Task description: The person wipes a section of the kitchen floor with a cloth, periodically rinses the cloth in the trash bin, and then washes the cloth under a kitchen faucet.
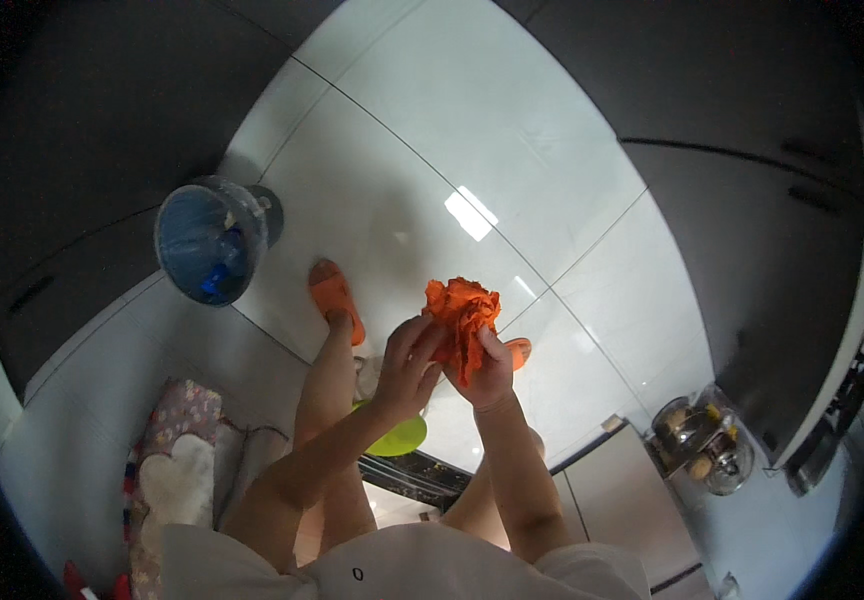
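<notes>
A crumpled orange cloth is bunched up in front of me, above the tiled floor. My right hand grips it from below, the thumb pressed against its right side. At its left edge, my left hand has bent fingers on the cloth, with the thumb close to the lower folds. The cloth hides parts of the fingers on both hands. Behind it and lower down, an orange slipper on my right foot is partly covered. The other orange slipper shows on my left foot.
A translucent bin with blue bits inside stands at left beside dark cabinets. More dark cabinets line the right. A lime-green round object is below my left forearm. Glass jars sit at lower right, a floral cloth item at lower left.
</notes>
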Tool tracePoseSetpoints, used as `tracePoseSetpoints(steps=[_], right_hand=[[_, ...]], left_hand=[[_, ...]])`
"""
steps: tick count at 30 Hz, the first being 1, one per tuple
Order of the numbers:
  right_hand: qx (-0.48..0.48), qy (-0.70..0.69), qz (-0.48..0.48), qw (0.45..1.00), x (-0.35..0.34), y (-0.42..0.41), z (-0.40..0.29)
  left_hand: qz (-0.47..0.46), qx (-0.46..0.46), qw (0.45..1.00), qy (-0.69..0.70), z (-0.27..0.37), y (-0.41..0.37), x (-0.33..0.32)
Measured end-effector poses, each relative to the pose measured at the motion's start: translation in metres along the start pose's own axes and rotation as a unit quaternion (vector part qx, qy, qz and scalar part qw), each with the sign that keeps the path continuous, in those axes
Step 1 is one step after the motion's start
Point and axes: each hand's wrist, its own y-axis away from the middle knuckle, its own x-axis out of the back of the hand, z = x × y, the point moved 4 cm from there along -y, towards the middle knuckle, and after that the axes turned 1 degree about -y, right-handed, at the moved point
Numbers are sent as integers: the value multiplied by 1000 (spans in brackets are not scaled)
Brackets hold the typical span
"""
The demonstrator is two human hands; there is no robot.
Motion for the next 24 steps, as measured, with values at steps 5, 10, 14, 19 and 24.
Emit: tracePoseSetpoints(steps=[5, 10, 14, 19, 24], right_hand=[[-32, 96, -2, 995, -170, 44, 13], [-24, 231, -31, 972, -349, 105, 33], [-77, 262, -34, 961, -428, 167, 33], [-65, 276, -94, 954, -508, 194, 46], [-103, 258, -102, 955, -543, 200, 34]], left_hand=[[96, 29, 994, 40, 103, -19, 146], [200, -2, 979, 47, 204, -17, 289], [280, -46, 957, 66, 278, -1, 344], [302, -48, 938, 164, 326, 4, 407], [333, -30, 929, 159, 352, 4, 422]])
